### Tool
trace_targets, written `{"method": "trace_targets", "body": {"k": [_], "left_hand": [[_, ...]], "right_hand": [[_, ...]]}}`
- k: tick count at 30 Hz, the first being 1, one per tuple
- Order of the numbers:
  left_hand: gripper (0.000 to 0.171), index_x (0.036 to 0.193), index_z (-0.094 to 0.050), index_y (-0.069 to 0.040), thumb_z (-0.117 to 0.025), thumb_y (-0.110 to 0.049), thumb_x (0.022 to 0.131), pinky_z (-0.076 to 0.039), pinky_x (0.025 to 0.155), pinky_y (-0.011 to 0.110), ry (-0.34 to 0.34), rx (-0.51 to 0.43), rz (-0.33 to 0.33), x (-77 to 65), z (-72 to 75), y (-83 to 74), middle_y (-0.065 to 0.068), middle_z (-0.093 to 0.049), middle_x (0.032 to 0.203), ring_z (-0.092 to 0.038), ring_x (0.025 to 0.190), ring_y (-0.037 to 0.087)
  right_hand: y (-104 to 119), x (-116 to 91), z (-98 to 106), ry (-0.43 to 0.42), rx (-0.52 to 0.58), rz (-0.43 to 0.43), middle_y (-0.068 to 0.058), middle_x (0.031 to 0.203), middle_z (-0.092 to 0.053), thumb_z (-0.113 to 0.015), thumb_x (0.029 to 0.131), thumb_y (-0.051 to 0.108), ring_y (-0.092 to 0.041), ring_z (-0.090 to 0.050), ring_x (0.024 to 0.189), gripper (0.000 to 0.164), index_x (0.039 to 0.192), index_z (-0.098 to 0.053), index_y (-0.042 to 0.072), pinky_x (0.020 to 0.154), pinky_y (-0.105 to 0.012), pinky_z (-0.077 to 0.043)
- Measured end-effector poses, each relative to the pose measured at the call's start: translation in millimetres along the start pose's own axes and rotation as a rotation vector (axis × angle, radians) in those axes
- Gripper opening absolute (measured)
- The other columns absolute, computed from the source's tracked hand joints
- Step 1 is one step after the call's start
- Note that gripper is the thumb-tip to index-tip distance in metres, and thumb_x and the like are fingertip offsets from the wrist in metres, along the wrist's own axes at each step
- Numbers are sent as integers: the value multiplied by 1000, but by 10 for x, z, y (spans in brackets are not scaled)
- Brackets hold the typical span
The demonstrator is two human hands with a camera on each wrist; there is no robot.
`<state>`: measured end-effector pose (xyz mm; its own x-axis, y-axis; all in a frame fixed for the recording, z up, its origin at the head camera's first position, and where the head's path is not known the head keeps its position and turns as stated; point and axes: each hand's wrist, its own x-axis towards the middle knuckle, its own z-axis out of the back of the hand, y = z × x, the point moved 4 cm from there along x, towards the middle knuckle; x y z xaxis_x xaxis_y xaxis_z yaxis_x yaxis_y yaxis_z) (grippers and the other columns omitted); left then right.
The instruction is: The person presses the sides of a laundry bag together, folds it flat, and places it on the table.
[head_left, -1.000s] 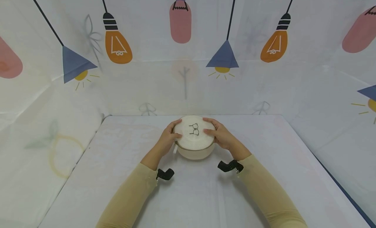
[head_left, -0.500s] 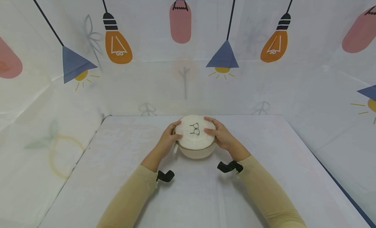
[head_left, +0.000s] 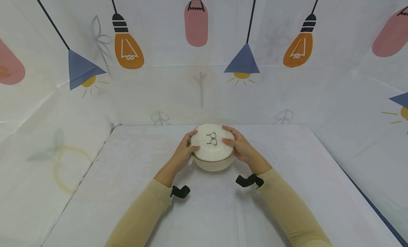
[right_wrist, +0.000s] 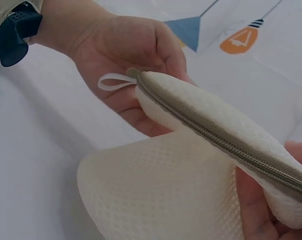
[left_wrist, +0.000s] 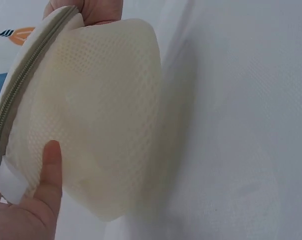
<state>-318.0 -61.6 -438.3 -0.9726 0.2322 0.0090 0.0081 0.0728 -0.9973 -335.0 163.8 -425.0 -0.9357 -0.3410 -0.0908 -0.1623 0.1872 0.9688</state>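
A cream mesh laundry bag, round with a flat top, stands between my two hands at the back middle of the table. Two small dark line drawings mark its top. My left hand grips the left side of the rim, thumb over the top edge. On the opposite side my right hand holds the rim, with thumb and a finger on top. An olive zipper runs round the rim and looks closed where it shows. Near my left hand sits a white fabric tab. The bag's inside is hidden.
A white cloth covers the table. Behind it hangs a pale sheet printed with lamps and bulbs. Small black wrist mounts stick out inward from both cuffs.
The laundry bag has shifted very slightly back and to the right, with both hands still holding its rim. Otherwise the grips look the same.
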Motion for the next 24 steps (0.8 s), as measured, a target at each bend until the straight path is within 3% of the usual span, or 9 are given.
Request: {"method": "trace_targets", "body": {"k": [8, 17, 24], "left_hand": [[68, 152, -37, -9, -58, 8, 90, -13, 123, 37, -7, -18, -52, -16, 8, -42, 9, -17, 166, -13, 153, 23], [66, 149, -40, -3, -59, 13, 88, -19, 122, 37, -8, -63, -90, -7, 21, -67, 13, -23, 164, -19, 151, 25], [65, 148, -43, -5, -59, 12, 88, -22, 121, 38, -8, -62, -91, 16, 38, -84, 12, -27, 162, -24, 149, 25]], "right_hand": [[-29, -11, 2, 22, -77, -60, -14, 157, -32, -55, 103, 12, -16, -64, 96, 60, 156, -30, 18, 72, -26, -56], [-49, -1, 2, 29, -121, -41, -13, 159, -28, -56, 103, 11, -18, -62, 97, 62, 157, -28, 18, 71, -28, -56], [-58, -3, -1, 37, -102, -32, -13, 158, -29, -56, 102, 11, -16, -64, 92, 62, 157, -27, 18, 69, -27, -56]]}}
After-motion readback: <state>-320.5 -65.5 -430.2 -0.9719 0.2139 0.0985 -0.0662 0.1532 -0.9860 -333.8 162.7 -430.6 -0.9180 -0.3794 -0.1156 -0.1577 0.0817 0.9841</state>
